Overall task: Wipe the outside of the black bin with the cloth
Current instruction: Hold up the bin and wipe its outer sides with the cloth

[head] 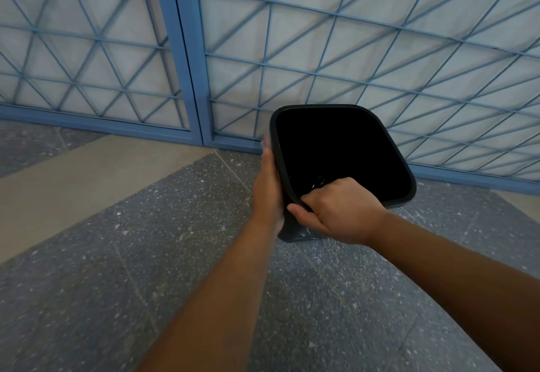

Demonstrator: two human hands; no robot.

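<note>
Your right hand (pixel 342 211) grips the near rim of the black bin (pixel 344 149), right of frame centre. Your left hand (pixel 267 187) lies along its left wall; its grip and the cloth are hidden.

Up top, a run of blue metal grilles (pixel 350 59) fills the view, thin bars crossing in squares and diagonals, with pale frosted panels (pixel 96 21) glowing softly behind them. That is where the light comes through, even and cool, no hard shadows anywhere. A thick blue frame post (pixel 184 59) splits the grillwork into 2 sections, and a blue bottom rail (pixel 96 124) runs along where it meets the ground. Below, we have a dark grey speckled stone floor (pixel 146 254), laid in large slabs with thin joints, and a plain beige band (pixel 96 178) cutting diagonally across it at left.
</note>
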